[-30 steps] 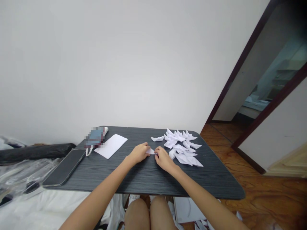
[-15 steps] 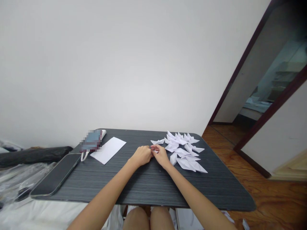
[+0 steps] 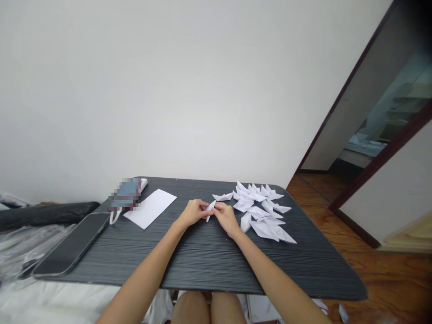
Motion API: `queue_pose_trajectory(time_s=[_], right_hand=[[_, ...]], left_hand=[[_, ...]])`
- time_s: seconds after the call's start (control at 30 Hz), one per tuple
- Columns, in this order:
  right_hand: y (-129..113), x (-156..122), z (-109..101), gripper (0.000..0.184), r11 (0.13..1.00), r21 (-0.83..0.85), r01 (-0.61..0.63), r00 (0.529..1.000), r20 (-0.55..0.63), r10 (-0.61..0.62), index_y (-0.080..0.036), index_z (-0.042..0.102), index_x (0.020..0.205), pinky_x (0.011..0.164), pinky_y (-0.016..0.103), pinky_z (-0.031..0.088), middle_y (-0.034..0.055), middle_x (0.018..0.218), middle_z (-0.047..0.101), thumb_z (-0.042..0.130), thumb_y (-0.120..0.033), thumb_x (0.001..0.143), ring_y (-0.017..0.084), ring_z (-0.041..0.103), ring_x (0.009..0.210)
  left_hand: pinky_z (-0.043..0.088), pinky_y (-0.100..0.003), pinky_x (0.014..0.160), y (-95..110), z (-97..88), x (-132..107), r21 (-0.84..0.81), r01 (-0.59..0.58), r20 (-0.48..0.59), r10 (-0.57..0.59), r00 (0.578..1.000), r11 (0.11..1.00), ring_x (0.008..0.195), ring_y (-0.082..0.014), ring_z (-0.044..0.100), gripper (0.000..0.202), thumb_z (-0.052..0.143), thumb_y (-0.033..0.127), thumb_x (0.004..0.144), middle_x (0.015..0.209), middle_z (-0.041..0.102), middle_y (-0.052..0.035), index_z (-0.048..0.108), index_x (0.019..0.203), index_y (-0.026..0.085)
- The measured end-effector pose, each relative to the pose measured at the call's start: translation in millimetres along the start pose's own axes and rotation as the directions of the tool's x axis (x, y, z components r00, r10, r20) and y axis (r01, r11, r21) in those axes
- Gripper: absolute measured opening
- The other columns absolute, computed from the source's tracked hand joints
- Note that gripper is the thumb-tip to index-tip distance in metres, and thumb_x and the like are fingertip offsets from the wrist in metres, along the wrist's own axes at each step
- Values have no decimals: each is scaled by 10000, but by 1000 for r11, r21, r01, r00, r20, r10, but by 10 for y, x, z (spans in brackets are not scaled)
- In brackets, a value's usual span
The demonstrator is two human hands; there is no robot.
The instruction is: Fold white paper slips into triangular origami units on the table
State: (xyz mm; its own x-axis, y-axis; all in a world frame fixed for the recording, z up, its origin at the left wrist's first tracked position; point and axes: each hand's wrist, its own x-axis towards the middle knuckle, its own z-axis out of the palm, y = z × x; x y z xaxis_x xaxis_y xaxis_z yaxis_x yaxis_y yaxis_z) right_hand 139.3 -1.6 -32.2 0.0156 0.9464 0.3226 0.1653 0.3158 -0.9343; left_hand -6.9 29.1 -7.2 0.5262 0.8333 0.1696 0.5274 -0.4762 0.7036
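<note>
A small folded white paper piece point(image 3: 210, 209) is pinched between my left hand point(image 3: 193, 212) and my right hand point(image 3: 226, 216) just above the middle of the dark grey table point(image 3: 202, 265). The piece stands on edge, tilted, with its narrow tip pointing down toward the tabletop. Both hands meet at its upper part. A pile of several finished white folded paper shapes point(image 3: 259, 211) lies on the table immediately right of my right hand.
A flat white sheet point(image 3: 150, 208) lies at the back left of the table. Beside it are a blurred box point(image 3: 125, 195) with a white cable, and a black phone point(image 3: 72, 243) near the left edge. Wooden floor and a doorway lie to the right.
The paper piece was flat between my hands on the table; now both hands have raised it and turned it on edge. The view has shifted slightly.
</note>
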Motion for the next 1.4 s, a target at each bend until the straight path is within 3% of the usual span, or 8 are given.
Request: queue_pose_trajectory(time_s=[0.2, 0.4, 0.57, 0.73, 0.93, 1.17, 1.27, 1.4], right_hand=[[-16, 7, 43, 186, 989, -150, 0, 998, -65, -10, -150, 663, 738, 693, 284, 477, 78, 867, 612, 489, -178, 679, 175, 578, 794], [15, 26, 60, 193, 993, -111, -38, 998, -61, 31, -130, 642, 747, 668, 289, 491, 80, 814, 625, 531, -273, 680, 176, 605, 710], [83, 56, 57, 197, 983, -169, -77, 994, -83, 64, -124, 642, 767, 661, 274, 489, 80, 808, 623, 507, -239, 682, 164, 608, 688], [115, 62, 69, 199, 965, -262, -27, 996, -92, 3, -144, 642, 744, 617, 257, 478, 62, 794, 619, 467, -225, 699, 146, 590, 638], [-13, 30, 23, 229, 969, -247, 10, 1000, -14, -14, -149, 649, 705, 541, 232, 445, 40, 698, 593, 441, -243, 726, 111, 542, 514], [-9, 23, 59, 228, 948, -312, 63, 997, -28, -75, -187, 665, 780, 539, 212, 434, 23, 683, 576, 462, -162, 679, 109, 514, 554], [34, 30, 64, 280, 965, -252, 68, 997, -28, -77, -202, 653, 872, 529, 213, 446, 28, 745, 581, 463, -155, 671, 106, 525, 556], [55, 48, 12, 320, 1000, -22, -1, 1000, -5, 1, -168, 614, 984, 551, 256, 482, 66, 912, 592, 454, -208, 710, 105, 559, 537]], left_hand=[[404, -184, 539, 37, -15, -17, -29, 16, -14, -16, 1000, 999, 514, -127, 587, 330, 484, 399, 710, 558, 627, -4, 647, 857, 151], [401, -183, 549, 56, 2, -39, -24, -27, -34, 26, 999, 999, 530, -121, 577, 318, 476, 401, 715, 566, 616, -10, 649, 743, 134], [410, -184, 531, 42, 14, -29, -100, 20, -18, -22, 1000, 995, 548, -128, 586, 304, 513, 391, 685, 579, 611, -10, 643, 764, 128], [429, -197, 543, 66, 15, -32, -97, 99, -43, -104, 994, 990, 536, -126, 590, 271, 485, 316, 700, 626, 633, -26, 636, 811, 121], [410, -190, 560, 120, 12, -50, 53, -41, -69, 44, 997, 998, 525, -113, 547, 244, 494, 324, 694, 553, 603, -12, 631, 678, 123], [425, -190, 558, 101, 30, -44, 9, -8, -76, 9, 997, 1000, 538, -116, 564, 244, 451, 188, 682, 616, 633, -8, 644, 820, 133], [441, -201, 562, 85, 52, -54, -29, -16, -121, 13, 993, 999, 526, -118, 578, 304, 425, 155, 687, 625, 635, -8, 629, 910, 129], [471, -232, 568, 42, 77, -53, -171, 22, -187, -54, 981, 985, 483, -117, 588, 385, 410, 153, 705, 628, 640, -15, 562, 1057, 115]])
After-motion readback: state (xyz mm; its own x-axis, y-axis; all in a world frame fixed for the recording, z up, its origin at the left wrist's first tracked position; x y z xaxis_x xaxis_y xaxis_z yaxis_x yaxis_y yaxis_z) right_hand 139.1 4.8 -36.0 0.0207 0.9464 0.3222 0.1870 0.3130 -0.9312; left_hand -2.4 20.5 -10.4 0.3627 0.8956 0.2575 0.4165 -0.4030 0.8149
